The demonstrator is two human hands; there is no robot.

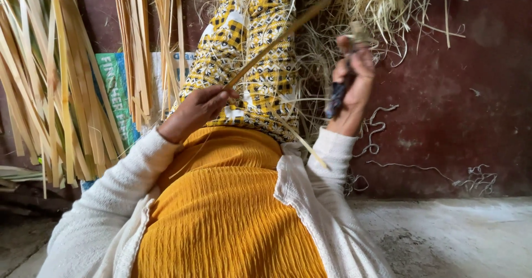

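Lap: orange ribbed garment [221,211] fills the near foreground, flanked by white knitted sleeves [105,200] on both arms.
Left hand: the left hand [195,111] is closed in a narrow pinch on the lower end of a thin bamboo strip [277,39], fingers curled around it just above the orange cloth.
Strip: the bamboo strip runs diagonally up and to the right from that pinch, crossing over the patterned cloth and ending near the pile of shavings at the top.
Right hand: the right hand [354,81] is raised, wrist bent, fingers wrapped around a dark-handled knife [337,98]; the handle hangs below the palm, and the blade end is hidden among fingers and fibres, so its contact with the strip cannot be told.
Legs: yellow, black and white patterned cloth [249,51] stretches away from the lap between the two hands.
Left side: a bundle of flat split bamboo slats [61,84] leans fanned out, with a green and white printed sack [117,92] behind it.
Beyond: a tangle of pale straw-like shavings [382,4] lies past the right hand, against a dark red wall [471,89].
Floor: bare grey concrete floor [443,233] on the right, with curled fibre scraps [382,128] near the wall's foot.
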